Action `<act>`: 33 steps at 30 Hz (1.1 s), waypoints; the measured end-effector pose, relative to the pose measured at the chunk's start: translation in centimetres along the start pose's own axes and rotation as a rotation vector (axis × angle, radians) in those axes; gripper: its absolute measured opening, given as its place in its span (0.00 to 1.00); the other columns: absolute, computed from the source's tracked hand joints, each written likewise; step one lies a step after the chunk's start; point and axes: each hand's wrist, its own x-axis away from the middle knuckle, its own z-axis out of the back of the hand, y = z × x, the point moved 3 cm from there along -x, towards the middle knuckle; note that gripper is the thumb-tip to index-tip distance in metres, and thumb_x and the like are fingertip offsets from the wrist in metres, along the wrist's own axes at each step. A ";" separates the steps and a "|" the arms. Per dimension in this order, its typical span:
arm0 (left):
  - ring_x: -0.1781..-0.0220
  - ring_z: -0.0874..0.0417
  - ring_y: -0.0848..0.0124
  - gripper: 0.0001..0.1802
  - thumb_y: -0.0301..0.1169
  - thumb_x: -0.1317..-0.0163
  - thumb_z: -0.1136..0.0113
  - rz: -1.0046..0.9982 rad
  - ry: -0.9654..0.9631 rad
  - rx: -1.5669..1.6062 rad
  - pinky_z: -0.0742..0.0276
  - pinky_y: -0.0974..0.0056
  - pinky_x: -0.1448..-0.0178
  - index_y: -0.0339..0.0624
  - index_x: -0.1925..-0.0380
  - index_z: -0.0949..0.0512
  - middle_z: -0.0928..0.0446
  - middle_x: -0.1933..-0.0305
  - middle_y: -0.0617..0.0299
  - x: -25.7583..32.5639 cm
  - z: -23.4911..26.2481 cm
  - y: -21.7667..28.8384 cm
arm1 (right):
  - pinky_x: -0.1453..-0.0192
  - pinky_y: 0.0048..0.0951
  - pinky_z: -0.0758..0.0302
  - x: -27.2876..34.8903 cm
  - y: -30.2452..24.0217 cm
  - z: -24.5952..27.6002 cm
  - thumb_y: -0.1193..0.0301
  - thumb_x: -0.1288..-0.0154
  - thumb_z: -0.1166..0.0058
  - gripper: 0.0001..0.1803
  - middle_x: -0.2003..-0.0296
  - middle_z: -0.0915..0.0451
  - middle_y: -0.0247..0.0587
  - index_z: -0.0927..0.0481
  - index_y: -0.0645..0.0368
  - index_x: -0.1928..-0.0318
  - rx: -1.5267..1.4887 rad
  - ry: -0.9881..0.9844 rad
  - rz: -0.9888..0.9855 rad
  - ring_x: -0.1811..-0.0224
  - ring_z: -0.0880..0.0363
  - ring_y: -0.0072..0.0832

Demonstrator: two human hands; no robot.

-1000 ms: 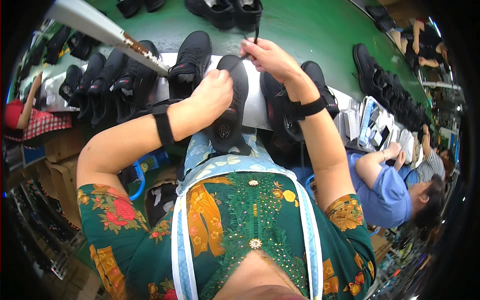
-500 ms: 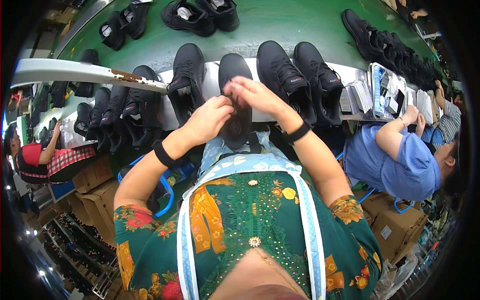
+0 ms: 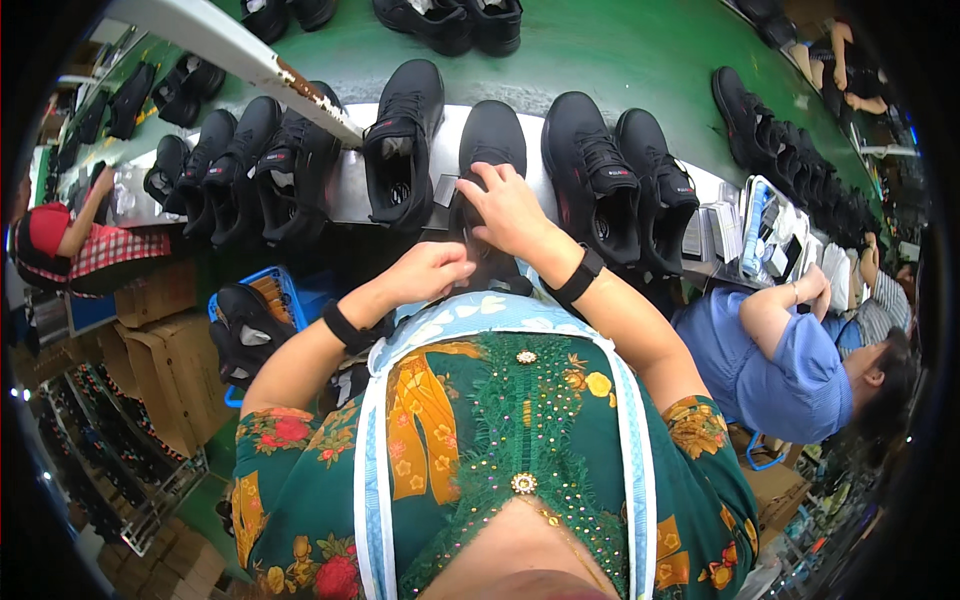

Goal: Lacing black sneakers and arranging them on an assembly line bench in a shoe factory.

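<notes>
A black lace-up shoe [image 3: 493, 135] lies in front of me, toe pointing away, its heel end close to my apron. My right hand [image 3: 508, 210] is bent over its lacing and tongue area, fingertips on the upper. My left hand [image 3: 435, 272] is closed beside the heel end, thumb against curled fingers; whatever it pinches is hidden. The hands and shadow cover most of the shoe's opening. A black shoe [image 3: 402, 150] stands to the left, and a pair of black shoes [image 3: 590, 160] to the right, toes away. A small grey card-like piece [image 3: 446, 190] lies by the worked shoe.
A white, rust-chipped bar [image 3: 250, 65] crosses the upper left. More black shoes [image 3: 285, 160] line the bench edge. At right are stacked papers [image 3: 712, 232], a white wire basket [image 3: 762, 215] and a co-worker in blue [image 3: 765, 350]. A blue crate [image 3: 290, 295] with shoes sits low left.
My left hand has drawn back toward my body, away from the lacing. My right hand has stayed over the shoe, its fingers now bent onto the upper. The whole view has shifted.
</notes>
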 end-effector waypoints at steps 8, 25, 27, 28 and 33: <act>0.75 0.23 0.55 0.10 0.34 0.42 0.48 -0.180 0.843 -0.516 0.28 0.57 0.71 0.39 0.76 0.29 0.25 0.77 0.54 -3.2 -0.3 -0.2 | 0.64 0.31 0.27 -2.1 4.9 1.0 0.72 0.53 0.51 0.16 0.75 0.22 0.45 0.19 0.52 0.61 -0.562 -0.170 -0.251 0.72 0.23 0.37; 0.66 0.28 0.45 0.13 0.23 0.55 0.42 -0.337 1.155 -0.458 0.33 0.49 0.65 0.38 0.73 0.37 0.30 0.69 0.45 -6.7 3.3 -1.4 | 0.55 0.37 0.27 -0.5 0.3 0.1 0.75 0.55 0.47 0.15 0.60 0.23 0.35 0.26 0.51 0.62 -0.096 0.188 -0.139 0.58 0.26 0.40; 0.63 0.25 0.44 0.15 0.25 0.55 0.42 -0.341 1.160 -0.619 0.29 0.49 0.62 0.38 0.66 0.34 0.29 0.64 0.44 -7.3 3.5 -1.1 | 0.55 0.36 0.27 -0.5 0.3 -0.3 0.76 0.55 0.46 0.17 0.58 0.23 0.34 0.26 0.51 0.60 -0.090 0.135 -0.147 0.57 0.27 0.39; 0.62 0.25 0.44 0.14 0.26 0.55 0.42 -0.332 1.212 -0.612 0.28 0.49 0.61 0.37 0.68 0.33 0.28 0.66 0.44 -7.7 3.7 -1.0 | 0.56 0.38 0.27 -0.4 0.1 -0.3 0.76 0.57 0.44 0.18 0.58 0.24 0.34 0.26 0.52 0.61 -0.099 0.198 -0.126 0.58 0.27 0.39; 0.63 0.24 0.46 0.11 0.28 0.57 0.43 -0.159 1.226 -0.486 0.29 0.50 0.61 0.35 0.75 0.32 0.26 0.71 0.44 -8.4 4.6 -1.2 | 0.53 0.40 0.33 0.0 -1.1 -1.7 0.78 0.63 0.38 0.30 0.52 0.31 0.39 0.28 0.51 0.52 0.034 0.322 -0.120 0.53 0.33 0.41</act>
